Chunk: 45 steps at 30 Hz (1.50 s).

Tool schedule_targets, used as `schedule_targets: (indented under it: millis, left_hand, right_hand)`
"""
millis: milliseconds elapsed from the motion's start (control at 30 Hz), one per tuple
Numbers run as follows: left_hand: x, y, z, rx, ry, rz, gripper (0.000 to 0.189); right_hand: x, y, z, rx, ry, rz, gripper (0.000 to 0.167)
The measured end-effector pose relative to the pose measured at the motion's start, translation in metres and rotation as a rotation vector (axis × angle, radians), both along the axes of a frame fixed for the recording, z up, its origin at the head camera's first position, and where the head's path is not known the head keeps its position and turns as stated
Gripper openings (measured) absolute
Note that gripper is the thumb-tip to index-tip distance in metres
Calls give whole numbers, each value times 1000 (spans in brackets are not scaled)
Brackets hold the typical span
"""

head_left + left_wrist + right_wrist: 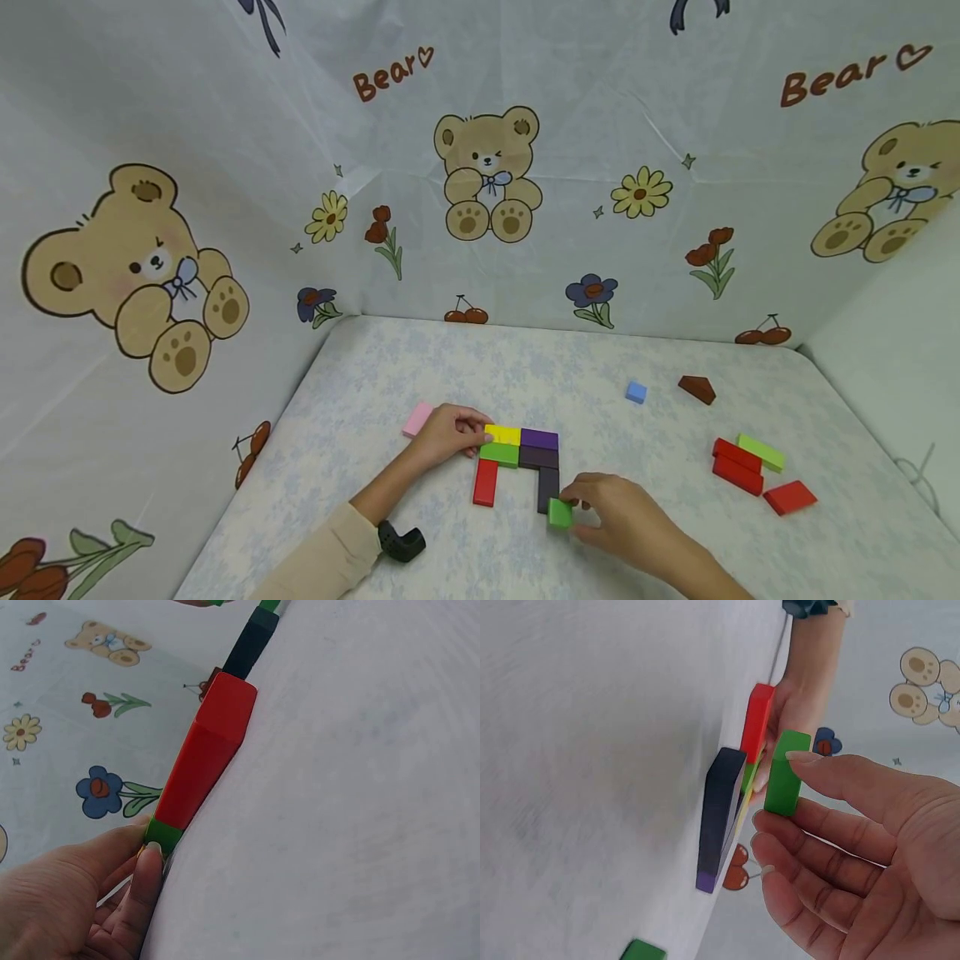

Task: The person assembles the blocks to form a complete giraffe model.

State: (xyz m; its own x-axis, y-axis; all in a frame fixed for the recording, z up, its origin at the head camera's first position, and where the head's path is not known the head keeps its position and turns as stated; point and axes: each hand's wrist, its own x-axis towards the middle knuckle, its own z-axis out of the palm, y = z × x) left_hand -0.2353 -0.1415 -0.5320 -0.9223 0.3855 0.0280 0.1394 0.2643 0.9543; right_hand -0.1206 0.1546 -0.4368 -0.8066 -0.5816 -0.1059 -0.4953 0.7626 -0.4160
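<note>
In the head view, my left hand (450, 433) pinches the left end of a yellow block (504, 434). A green block (499, 454) adjoins it in front, with a red block (485, 483) extending nearer me. A purple block (540, 438), a dark purple block (538, 458) and a black block (548, 487) form the right side of this arch-like layout. My right hand (626, 517) holds a small green block (559, 513) between thumb and fingers, by the black block's near end. The right wrist view shows this held green block (784, 780) raised off the table.
A pink block (417, 418) lies beyond my left forearm. At the back right are a blue cube (636, 392) and a brown block (698, 389). Farther right lie several red blocks (738, 475) and a light green block (762, 452). A bear-print cloth (555, 275) rises behind the table.
</note>
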Motion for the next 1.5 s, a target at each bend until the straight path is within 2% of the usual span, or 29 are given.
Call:
schedule_targets:
  millis: [300,633,867,1100,1500]
  left_hand:
    - [-1,0,-1,17,-13,-10,23]
    - [-2,0,-1,19,-9,-8,23]
    - [-2,-1,-1,-5,-10,-4,24]
    - [-2,-1,-1,-10,-6,1,24]
    - [-1,-1,1,4,-5,-10,25]
  right_hand:
    - [3,-26,0,-16,22,97,29]
    - [2,-50,-9,-27,70,187,25]
    - [5,-65,-14,-29,120,196,25]
    - [3,-75,-20,-5,125,190,27]
    - [0,-86,-22,-44,59,125,31]
